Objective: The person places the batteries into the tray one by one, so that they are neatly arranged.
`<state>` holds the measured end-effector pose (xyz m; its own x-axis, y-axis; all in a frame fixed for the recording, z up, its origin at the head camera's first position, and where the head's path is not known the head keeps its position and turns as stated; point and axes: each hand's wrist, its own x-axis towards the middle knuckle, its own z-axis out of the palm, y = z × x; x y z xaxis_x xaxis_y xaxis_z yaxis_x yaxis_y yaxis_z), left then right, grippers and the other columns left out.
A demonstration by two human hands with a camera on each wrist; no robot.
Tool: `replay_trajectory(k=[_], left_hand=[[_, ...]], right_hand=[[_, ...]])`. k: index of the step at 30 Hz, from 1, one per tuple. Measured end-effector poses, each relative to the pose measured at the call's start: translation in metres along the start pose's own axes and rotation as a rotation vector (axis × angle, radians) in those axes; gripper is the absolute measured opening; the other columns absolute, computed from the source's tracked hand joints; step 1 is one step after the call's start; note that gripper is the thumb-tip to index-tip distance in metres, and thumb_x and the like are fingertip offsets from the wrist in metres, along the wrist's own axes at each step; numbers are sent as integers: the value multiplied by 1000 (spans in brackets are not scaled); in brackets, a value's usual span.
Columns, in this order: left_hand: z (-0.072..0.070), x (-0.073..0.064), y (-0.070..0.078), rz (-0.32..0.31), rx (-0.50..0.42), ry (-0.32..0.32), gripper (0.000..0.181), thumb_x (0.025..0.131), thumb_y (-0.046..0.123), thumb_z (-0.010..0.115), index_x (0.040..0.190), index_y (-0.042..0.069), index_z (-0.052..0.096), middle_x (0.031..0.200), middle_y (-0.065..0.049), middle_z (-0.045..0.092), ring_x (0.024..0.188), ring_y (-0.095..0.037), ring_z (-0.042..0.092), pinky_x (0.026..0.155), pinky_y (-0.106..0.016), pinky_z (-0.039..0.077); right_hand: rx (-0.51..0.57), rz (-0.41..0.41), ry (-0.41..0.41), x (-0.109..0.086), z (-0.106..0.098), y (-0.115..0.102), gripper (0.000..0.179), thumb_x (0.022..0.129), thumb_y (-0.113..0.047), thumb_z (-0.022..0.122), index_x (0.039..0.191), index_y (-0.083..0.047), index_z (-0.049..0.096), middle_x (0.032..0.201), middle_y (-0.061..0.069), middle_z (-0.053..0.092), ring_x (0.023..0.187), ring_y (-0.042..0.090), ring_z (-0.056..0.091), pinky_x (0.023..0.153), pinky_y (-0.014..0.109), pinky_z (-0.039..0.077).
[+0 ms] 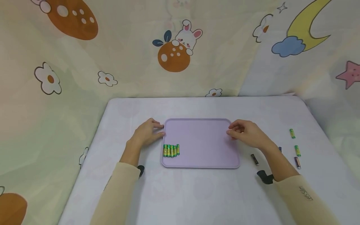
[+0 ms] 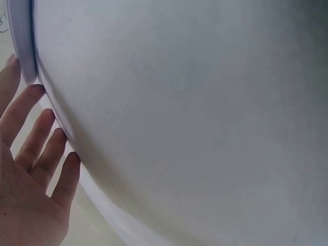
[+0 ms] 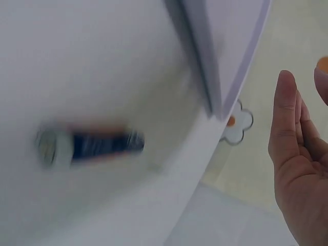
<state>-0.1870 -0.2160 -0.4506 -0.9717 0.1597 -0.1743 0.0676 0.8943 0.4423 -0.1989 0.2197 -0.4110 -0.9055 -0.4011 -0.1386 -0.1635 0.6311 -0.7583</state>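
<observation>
A light purple tray [image 1: 202, 137] lies on the white table. Several green batteries [image 1: 172, 151] stand side by side in a row inside its lower left corner. The left hand [image 1: 147, 132] is at the tray's left edge, its fingers spread and their tips touching or very near the rim; the left wrist view shows an empty palm [image 2: 33, 200]. Over the upper right edge hovers the right hand [image 1: 247, 132], thumb and fingers loosely bent with nothing visible between them. In the right wrist view that hand [image 3: 300, 154] appears apart from the tray rim [image 3: 205, 66].
Right of the tray, a dark battery [image 1: 254, 159] lies near the right wrist. Farther right are two green batteries [image 1: 292, 133] and a dark battery with a purplish wrapper [image 1: 297, 162]. Another dark battery [image 1: 280, 149] is partly hidden by the right forearm. A patterned cloth [image 1: 135, 62] hangs behind the table.
</observation>
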Motion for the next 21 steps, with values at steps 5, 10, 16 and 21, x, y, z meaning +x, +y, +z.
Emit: replay_trajectory(k=[5,10,16,21], left_hand=[[0,2,-1,3,16,1,52,95,47,71,139,19,66,144,-7,54,137,-34,50,112,-56,42],[-1,2,0,16,25,-3,51,96,46,71,139,19,67,144,-8,54,135,-35,51,111,-57,43],[0,2,1,21,21,10,51,96,45,71,139,18,67,143,-8,55,135,-35,51,111,-56,43],[3,1,1,11,9,14,52,95,45,72,139,18,67,142,-8,55,135,-34,52,112,-56,42]], right_hand=[[-54,14,48,-15,-27,12,37,99,-34,70,118,-3,64,96,11,69,87,31,73,70,29,58],[-102,28,109,-31,-50,25,39,99,-35,69,120,-2,63,98,11,71,85,24,74,69,24,54],[-139,64,170,-47,-70,47,44,99,-36,69,124,-2,62,102,13,72,84,13,73,70,18,51],[-152,128,192,-62,-84,71,51,100,-41,67,130,-1,58,109,15,71,86,6,72,72,17,49]])
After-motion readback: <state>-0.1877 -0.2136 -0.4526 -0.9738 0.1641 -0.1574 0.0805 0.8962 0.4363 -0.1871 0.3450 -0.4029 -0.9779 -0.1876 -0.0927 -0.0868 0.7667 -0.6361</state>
